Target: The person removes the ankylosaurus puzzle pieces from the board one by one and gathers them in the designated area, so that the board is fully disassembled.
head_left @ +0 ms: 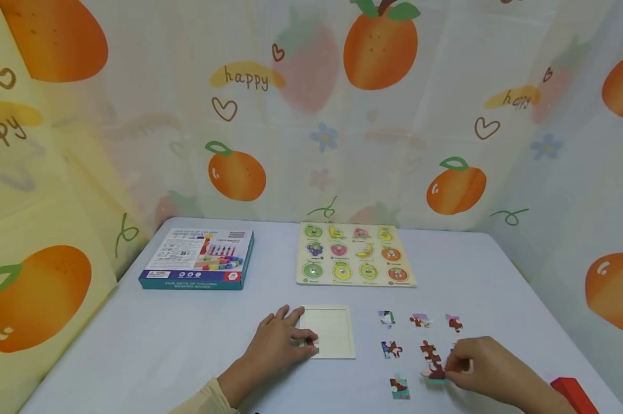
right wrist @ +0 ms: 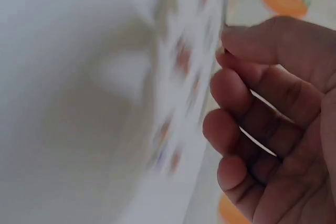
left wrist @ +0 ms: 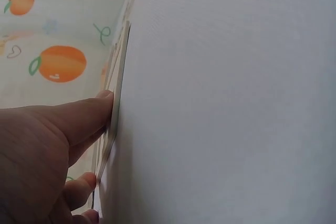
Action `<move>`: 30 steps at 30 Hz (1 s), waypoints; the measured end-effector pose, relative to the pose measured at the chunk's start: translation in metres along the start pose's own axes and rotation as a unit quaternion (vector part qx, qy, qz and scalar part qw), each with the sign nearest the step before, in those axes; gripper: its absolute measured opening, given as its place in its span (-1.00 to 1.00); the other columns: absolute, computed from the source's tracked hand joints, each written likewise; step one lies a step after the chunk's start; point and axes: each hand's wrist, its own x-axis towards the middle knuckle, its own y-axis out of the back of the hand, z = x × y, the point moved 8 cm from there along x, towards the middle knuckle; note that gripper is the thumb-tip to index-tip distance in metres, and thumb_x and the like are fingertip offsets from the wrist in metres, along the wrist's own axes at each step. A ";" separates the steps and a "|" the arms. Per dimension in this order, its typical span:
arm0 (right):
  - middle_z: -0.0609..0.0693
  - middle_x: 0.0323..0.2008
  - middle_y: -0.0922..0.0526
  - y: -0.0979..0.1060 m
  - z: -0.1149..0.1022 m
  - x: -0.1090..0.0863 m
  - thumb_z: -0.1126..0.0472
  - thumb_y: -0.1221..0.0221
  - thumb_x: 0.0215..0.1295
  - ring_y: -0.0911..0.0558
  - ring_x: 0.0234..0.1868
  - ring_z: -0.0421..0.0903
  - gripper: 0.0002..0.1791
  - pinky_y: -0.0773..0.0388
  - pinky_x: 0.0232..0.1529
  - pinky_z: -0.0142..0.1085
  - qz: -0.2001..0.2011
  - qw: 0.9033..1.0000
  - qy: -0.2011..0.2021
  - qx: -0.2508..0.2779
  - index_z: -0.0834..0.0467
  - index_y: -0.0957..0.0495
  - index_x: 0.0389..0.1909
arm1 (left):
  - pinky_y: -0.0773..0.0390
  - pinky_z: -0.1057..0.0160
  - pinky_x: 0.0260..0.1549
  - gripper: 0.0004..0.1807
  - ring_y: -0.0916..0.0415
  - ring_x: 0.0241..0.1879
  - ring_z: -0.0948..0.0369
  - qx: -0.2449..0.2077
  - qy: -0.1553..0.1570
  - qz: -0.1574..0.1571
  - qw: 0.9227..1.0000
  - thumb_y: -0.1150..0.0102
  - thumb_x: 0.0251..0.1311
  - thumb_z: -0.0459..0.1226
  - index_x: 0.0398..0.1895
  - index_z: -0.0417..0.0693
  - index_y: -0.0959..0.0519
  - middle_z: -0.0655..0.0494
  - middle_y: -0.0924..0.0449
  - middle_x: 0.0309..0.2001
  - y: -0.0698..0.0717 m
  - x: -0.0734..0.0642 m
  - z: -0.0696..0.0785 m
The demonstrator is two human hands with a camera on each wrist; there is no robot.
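My left hand (head_left: 275,342) lies at the left side of a pale square puzzle tray (head_left: 334,330). Its thumb and index finger pinch a small jigsaw piece (head_left: 315,347) in the tray's lower left corner, mostly covered by the fingertips. The other fingers rest by the upper left corner. In the left wrist view the thumb (left wrist: 97,111) is at the tray's thin edge. My right hand (head_left: 479,362) pinches a brown jigsaw piece with a green edge (head_left: 437,374) between thumb and index finger. In the right wrist view the remaining fingers (right wrist: 228,132) curl loosely, and that piece is nearly hidden.
Several loose jigsaw pieces (head_left: 420,320) lie in rows right of the tray; one is partly behind the right hand. A fruit peg board (head_left: 355,283) and a boxed bead set (head_left: 197,259) stand at the back. A red object (head_left: 573,394) sits near the right edge.
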 end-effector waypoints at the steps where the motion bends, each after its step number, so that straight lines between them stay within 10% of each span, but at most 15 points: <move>1: -0.31 -0.56 -0.48 0.001 0.015 -0.009 0.04 -0.42 0.10 -0.42 -0.48 -0.32 -0.87 -0.46 -0.45 -0.40 -0.011 1.000 -0.027 0.005 -0.10 -0.63 -0.47 | -0.10 -0.34 0.22 -0.73 -0.11 0.37 -0.27 0.000 0.001 -0.002 1.000 -0.35 0.07 0.12 -0.15 0.41 -0.75 -0.06 -0.37 0.35 -0.001 0.000 0.000; 7: -0.19 -0.53 -0.53 -0.004 0.067 -0.035 0.05 -0.41 0.11 -0.45 -0.46 -0.23 -0.85 -0.47 -0.43 -0.40 -0.044 0.993 -0.100 0.049 0.01 -0.66 -0.40 | -0.08 -0.35 0.21 -0.73 -0.10 0.37 -0.27 0.009 0.002 -0.007 1.000 -0.33 0.09 0.15 -0.15 0.42 -0.74 -0.06 -0.35 0.36 0.000 0.000 -0.004; 18: -0.26 -0.58 -0.53 -0.003 0.057 -0.023 0.15 -0.42 0.09 -0.41 -0.52 -0.28 -0.86 -0.44 -0.44 -0.40 -0.069 0.993 -0.091 -0.024 -0.05 -0.65 -0.55 | -0.04 -0.37 0.22 -0.74 -0.07 0.38 -0.28 -0.008 -0.005 -0.006 1.000 -0.32 0.10 0.13 -0.15 0.42 -0.73 -0.07 -0.34 0.36 -0.003 -0.001 -0.004; 23: -0.28 -0.64 -0.47 0.013 0.011 -0.003 0.17 -0.39 0.14 -0.36 -0.58 -0.33 -0.83 -0.34 -0.58 -0.40 -0.029 0.999 -0.026 -0.011 -0.06 -0.61 -0.57 | -0.02 -0.37 0.23 -0.66 -0.04 0.39 -0.27 -0.005 -0.014 -0.017 1.000 -0.32 0.07 0.15 -0.07 0.41 -0.72 -0.06 -0.30 0.39 -0.005 0.000 -0.006; 30: -0.31 -0.55 -0.59 -0.003 -0.112 0.072 0.15 -0.33 0.23 -0.46 -0.56 -0.33 -0.92 -0.44 -0.54 -0.35 0.024 0.996 0.082 0.005 -0.02 -0.71 -0.44 | 0.09 -0.37 0.26 -0.54 0.04 0.42 -0.28 -0.034 -0.017 -0.032 0.999 -0.35 0.08 0.10 0.08 0.29 -0.68 -0.09 -0.25 0.42 -0.007 0.001 -0.005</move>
